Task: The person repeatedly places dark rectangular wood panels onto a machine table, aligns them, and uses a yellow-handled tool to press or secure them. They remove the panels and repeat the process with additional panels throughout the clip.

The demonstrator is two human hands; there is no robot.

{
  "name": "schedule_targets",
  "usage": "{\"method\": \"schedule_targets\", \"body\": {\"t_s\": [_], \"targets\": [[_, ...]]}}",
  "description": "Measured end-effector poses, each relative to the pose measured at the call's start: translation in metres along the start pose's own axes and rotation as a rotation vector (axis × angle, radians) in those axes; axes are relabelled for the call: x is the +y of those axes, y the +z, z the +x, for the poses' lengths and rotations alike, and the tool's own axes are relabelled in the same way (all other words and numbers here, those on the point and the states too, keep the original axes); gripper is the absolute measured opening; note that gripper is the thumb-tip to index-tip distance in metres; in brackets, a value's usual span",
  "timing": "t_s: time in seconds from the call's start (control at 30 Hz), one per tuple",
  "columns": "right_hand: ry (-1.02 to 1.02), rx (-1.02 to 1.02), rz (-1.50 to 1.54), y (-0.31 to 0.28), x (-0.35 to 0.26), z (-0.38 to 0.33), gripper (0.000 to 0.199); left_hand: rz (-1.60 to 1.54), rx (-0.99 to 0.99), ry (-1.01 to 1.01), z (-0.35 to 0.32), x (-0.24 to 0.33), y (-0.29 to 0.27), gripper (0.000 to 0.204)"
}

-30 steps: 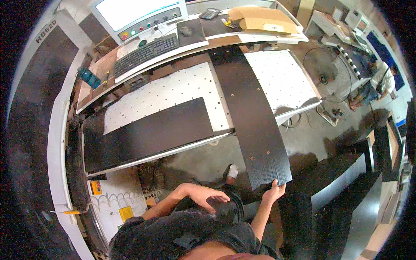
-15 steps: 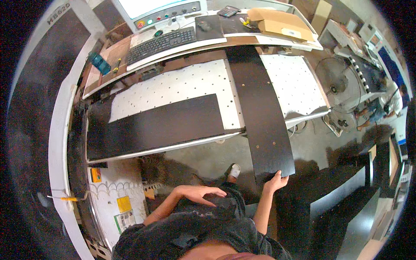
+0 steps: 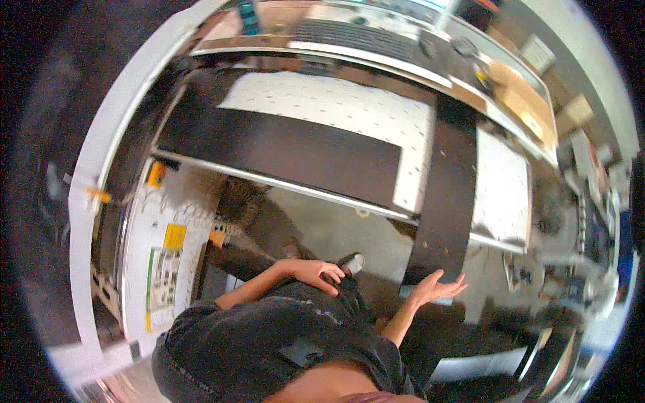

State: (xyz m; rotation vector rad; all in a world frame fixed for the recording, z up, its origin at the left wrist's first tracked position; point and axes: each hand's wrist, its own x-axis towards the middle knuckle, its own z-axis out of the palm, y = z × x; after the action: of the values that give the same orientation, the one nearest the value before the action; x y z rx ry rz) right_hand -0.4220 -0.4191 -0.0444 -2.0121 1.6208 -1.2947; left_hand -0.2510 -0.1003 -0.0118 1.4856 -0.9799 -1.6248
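A long dark panel [image 3: 446,181] with small holes lies across the white perforated bed [image 3: 500,191], and its near end juts out past the bed's front edge. My right hand [image 3: 433,290] is at that near end, palm up with fingers spread, gripping nothing; whether a fingertip still brushes the panel I cannot tell. In front of my waist hangs my left hand [image 3: 314,274], empty, its fingers loosely apart. To the left of the long panel, a second dark panel [image 3: 302,148] lies flat along the bed's front edge.
Behind the bed runs a shelf with a keyboard [image 3: 353,37], a teal bottle [image 3: 247,17] and an open cardboard box [image 3: 521,101]. A white cabinet [image 3: 144,235] stands at left. Dark boards with a pale sheen [image 3: 480,364] lean at lower right.
My right hand has let go of the long panel's near end and its fingers have spread. The whole view has turned and tilted. My left hand stays by my waist.
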Motion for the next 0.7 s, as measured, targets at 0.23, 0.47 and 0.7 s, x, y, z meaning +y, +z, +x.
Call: {"method": "schedule_targets", "body": {"t_s": [0.23,0.47,0.7], "targets": [[-0.632,-0.570,0.278,0.080,-0.067,0.017,0.035,0.322,0.607,-0.544,0.002,-0.202,0.026,0.063],[-0.516,-1.027,0.284,0.142,-0.098,-0.031,0.047,0.044,0.925,-0.646,-0.092,-0.459,0.146,0.018],[-0.606,-0.872,0.148,0.128,-0.087,-0.065,0.070,-1.208,1.158,-0.539,-0.097,-0.441,0.252,0.020]]}}
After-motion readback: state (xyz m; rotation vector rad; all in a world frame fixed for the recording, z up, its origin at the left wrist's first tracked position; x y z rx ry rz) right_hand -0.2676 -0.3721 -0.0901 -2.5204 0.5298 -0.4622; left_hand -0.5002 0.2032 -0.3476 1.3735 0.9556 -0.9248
